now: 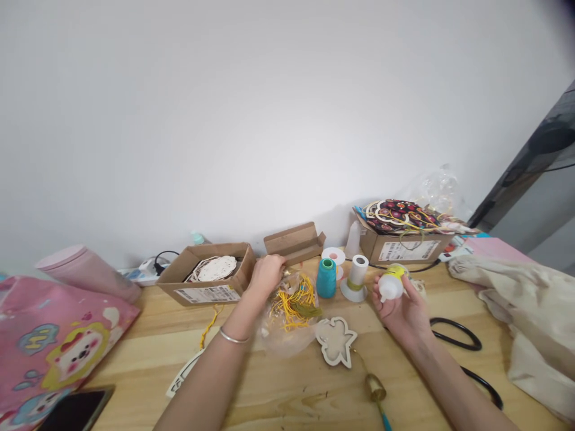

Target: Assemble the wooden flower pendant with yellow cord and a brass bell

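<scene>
My right hand (403,308) is wrapped round a small white squeeze bottle (392,284) with a yellow label, its nozzle tilted down towards me. My left hand (268,274) reaches to the front of an open small cardboard box (294,242), its fingers curled down; whatever they pinch is hidden. Beside that hand, a clear plastic bag (284,340) spills yellow cords with tassels (294,302). Between my hands lies a pale wooden flower-shaped piece (336,341). A cord runs from it to a gold bell (375,387) with a teal end.
A teal thread cone (326,280) and a white spool (358,278) stand behind the wooden piece. Cardboard boxes stand left (247,269) and right (381,248). A pink bag (58,353), a phone (78,410), black cable loops (458,335) and beige cloth (530,323) lie around the sides.
</scene>
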### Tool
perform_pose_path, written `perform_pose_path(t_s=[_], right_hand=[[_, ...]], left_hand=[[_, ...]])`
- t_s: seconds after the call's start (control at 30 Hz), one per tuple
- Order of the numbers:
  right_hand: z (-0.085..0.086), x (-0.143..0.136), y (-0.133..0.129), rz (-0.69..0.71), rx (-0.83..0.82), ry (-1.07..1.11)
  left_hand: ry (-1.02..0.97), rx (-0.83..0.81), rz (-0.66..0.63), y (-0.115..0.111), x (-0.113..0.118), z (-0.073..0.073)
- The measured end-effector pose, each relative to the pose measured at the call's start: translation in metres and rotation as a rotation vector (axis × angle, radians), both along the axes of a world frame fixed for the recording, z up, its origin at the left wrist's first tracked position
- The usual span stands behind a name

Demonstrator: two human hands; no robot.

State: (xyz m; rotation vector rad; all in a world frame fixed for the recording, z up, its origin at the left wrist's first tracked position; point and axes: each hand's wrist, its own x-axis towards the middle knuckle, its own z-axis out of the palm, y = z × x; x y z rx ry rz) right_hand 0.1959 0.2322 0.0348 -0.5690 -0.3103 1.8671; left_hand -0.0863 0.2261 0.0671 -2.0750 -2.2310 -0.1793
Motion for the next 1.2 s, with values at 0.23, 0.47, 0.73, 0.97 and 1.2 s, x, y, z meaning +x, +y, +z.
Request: perform_pose_path(t_s=[0.23, 0.47, 0.73, 0.97, 1.2], right_hand=[[-0.002, 0.001, 0.0, 0.013, -0.011, 0.02], [0.0, 0.002, -0.001, -0.01, -0.014, 0.028], [0.001, 0.002, -0.003, 0.009, -0.02, 0.024], [0.001, 0.003, -0.002, 0.013, -0.029, 0.043], [0.006, 0.001, -0.004, 0.008, -0.016, 0.04]], left_hand=[[-0.013, 0.01, 0.01, -0.024, 0.004, -0.01], [-0.009, -0.01, 0.057, -0.04, 0.008, -0.016], [-0.031, -0.022, 0.101, -0.038, 0.0, -0.014], [-0.002, -0.024, 0.116, -0.025, -0.003, -0.006], [0.116, -0.133, 0.131, -0.002, 0.001, 0.001]])
